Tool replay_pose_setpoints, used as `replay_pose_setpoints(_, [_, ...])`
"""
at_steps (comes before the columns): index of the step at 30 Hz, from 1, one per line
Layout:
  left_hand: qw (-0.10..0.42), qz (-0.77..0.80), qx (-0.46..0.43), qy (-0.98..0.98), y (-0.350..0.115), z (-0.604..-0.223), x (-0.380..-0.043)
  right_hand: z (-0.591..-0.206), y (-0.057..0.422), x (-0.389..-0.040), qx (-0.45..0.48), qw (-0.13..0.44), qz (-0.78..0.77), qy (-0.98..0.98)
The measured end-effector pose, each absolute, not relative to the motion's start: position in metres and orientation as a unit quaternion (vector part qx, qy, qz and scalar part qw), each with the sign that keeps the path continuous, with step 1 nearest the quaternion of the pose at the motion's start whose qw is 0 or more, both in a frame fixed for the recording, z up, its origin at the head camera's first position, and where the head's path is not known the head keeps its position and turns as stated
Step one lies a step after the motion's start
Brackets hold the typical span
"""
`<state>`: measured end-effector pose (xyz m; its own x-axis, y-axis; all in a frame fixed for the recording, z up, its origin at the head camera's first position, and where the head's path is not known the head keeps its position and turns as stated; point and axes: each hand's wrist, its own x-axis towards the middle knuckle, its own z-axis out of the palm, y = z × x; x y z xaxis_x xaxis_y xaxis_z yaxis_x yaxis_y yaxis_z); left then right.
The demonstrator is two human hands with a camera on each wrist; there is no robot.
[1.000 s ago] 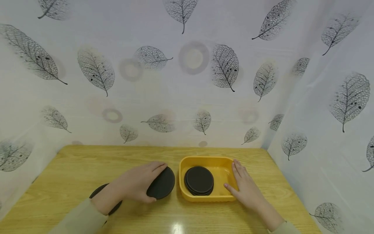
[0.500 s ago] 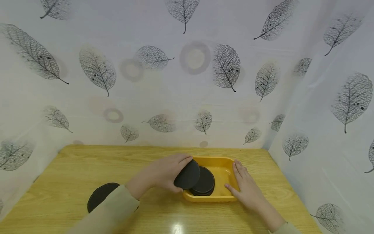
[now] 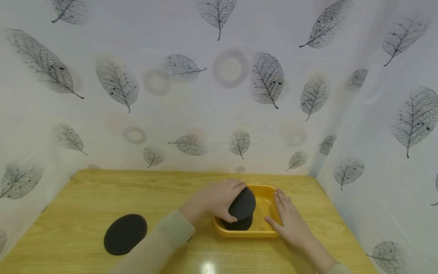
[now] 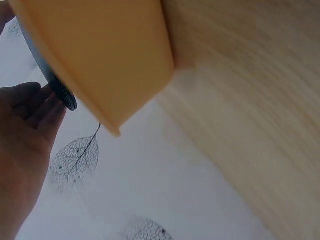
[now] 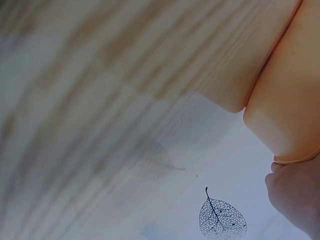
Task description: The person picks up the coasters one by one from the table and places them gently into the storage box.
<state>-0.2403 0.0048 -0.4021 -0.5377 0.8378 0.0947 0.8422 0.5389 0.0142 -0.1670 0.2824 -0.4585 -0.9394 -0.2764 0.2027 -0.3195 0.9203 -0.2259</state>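
Observation:
My left hand (image 3: 217, 199) pinches a black round coaster (image 3: 244, 203) by its edges, thumb at the near side and fingers at the far side. It holds this coaster tilted over a stack of similar coasters (image 3: 238, 226) in the left part of a yellow plastic box (image 3: 251, 234). In the left wrist view, the coaster (image 4: 64, 95) shows past the rim of the box (image 4: 105, 55). Along the right rim, my right hand (image 3: 291, 220) rests with its fingers extended and its thumb over the inside. The right wrist view catches only part of that hand (image 5: 295, 197) against the box wall (image 5: 287, 95).
Another black coaster (image 3: 124, 234) lies flat on the wooden table (image 3: 119, 190), left of my left forearm. A pale cloth with a leaf print (image 3: 188, 95) hangs behind the table and along its sides.
My left hand has carried the coaster rightward from the table, over the box's left rim, to above the stack. The coaster on the table is now fully uncovered. My right hand stays at the rim.

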Motion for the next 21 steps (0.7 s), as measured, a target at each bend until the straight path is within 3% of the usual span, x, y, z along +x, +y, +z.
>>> replay_pose_setpoints(21, [-0.046, 0.003, -0.442, -0.896, 0.035, -0.442, -0.245, -0.459, 0.282, -0.166, 0.158, 0.098, 0.121, -0.975])
